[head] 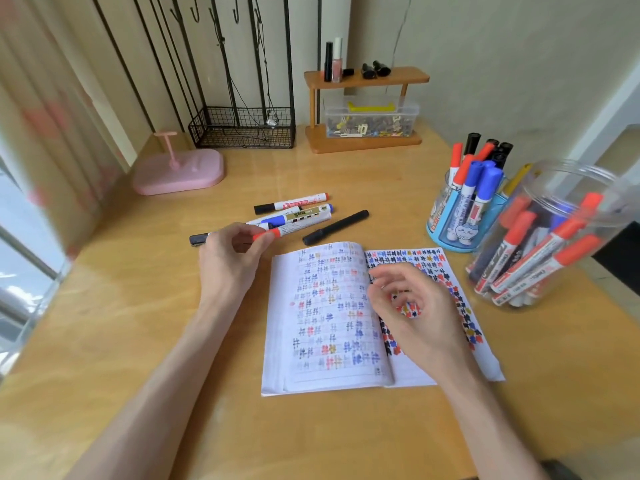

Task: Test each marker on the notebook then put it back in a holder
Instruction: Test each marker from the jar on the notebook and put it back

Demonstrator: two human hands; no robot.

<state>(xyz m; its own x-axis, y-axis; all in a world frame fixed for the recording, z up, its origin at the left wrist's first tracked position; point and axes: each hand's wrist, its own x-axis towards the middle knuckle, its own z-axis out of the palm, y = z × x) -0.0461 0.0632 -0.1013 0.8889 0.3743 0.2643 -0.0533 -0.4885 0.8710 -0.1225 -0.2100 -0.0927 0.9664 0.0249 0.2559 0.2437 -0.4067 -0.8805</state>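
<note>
An open notebook [329, 323] covered in coloured marker scribbles lies in the middle of the wooden table [138, 341]. My left hand [230, 261] pinches the red cap end of a white marker [277, 233] just beyond the notebook's top left corner. That marker sits at the edge of a small pile of loose markers [298, 213], with a black marker [336, 226] beside them. My right hand [415, 306] hovers over the right page with fingers loosely curled, holding nothing. A blue holder [446, 233] and a clear jar [561, 209], both with markers, stand at the right.
At the back stand a pink stand [178, 173], a black wire basket [242, 128] and a wooden shelf [367, 140] with a clear box of small items. A window frame runs along the left edge. A black cap end [197, 239] pokes out behind my left hand.
</note>
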